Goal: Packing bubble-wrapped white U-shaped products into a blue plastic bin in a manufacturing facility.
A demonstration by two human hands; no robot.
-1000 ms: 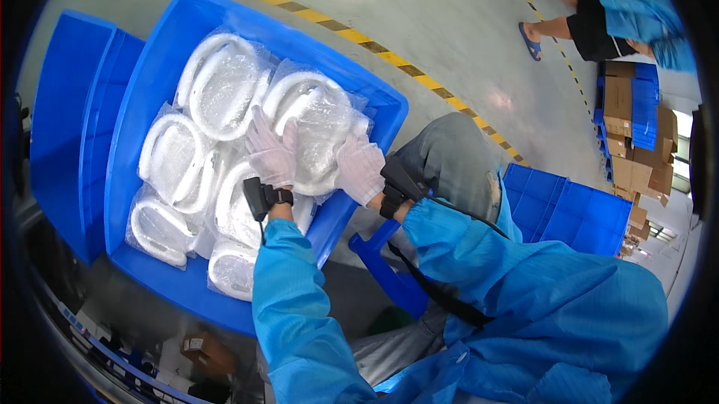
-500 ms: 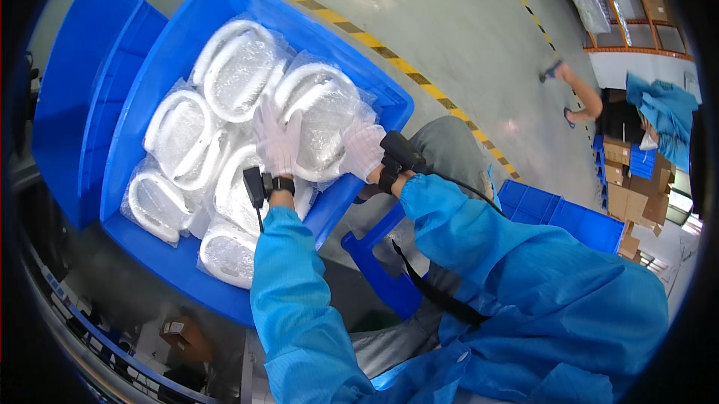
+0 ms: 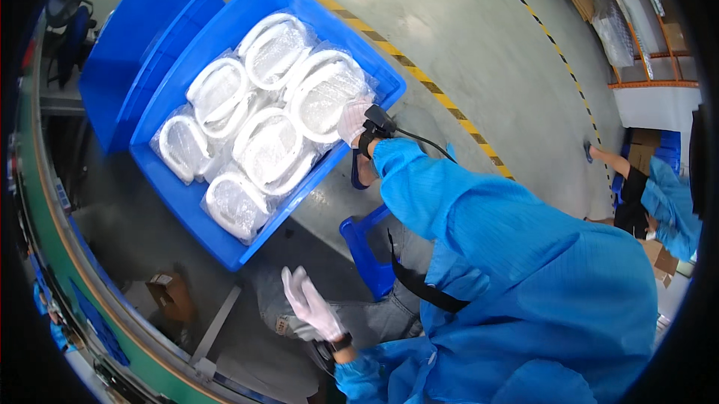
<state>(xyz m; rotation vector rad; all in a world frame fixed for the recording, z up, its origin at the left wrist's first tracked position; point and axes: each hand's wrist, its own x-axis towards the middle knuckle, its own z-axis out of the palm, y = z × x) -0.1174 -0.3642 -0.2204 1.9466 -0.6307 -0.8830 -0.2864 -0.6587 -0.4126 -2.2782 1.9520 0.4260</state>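
Observation:
My right hand (image 3: 352, 122), in a white glove, is closed over the right-hand rim of a large blue plastic bin (image 3: 204, 217), beside a bagged part. In the bin lie several white oval ring-shaped parts (image 3: 268, 148), each wrapped in clear plastic; their exact kind I cannot tell. My left hand (image 3: 313, 308), gloved too, is off the bin, lower in the view and above my knee. Its fingers are stretched out with nothing in them. Black devices are strapped to both wrists.
Another blue bin (image 3: 142, 44) stands behind at the left. A blue stool (image 3: 367, 250) is near my legs. A green-topped bench (image 3: 56, 232) curves along the left, with a cardboard box (image 3: 171, 295) close by. Someone in a blue coat (image 3: 670, 198) is at far right, near shelving (image 3: 636, 22).
My left hand has left the bagged parts and moved down, out of the bin. The right hand stays by the rim. The view has shifted, and the person at right appears lower.

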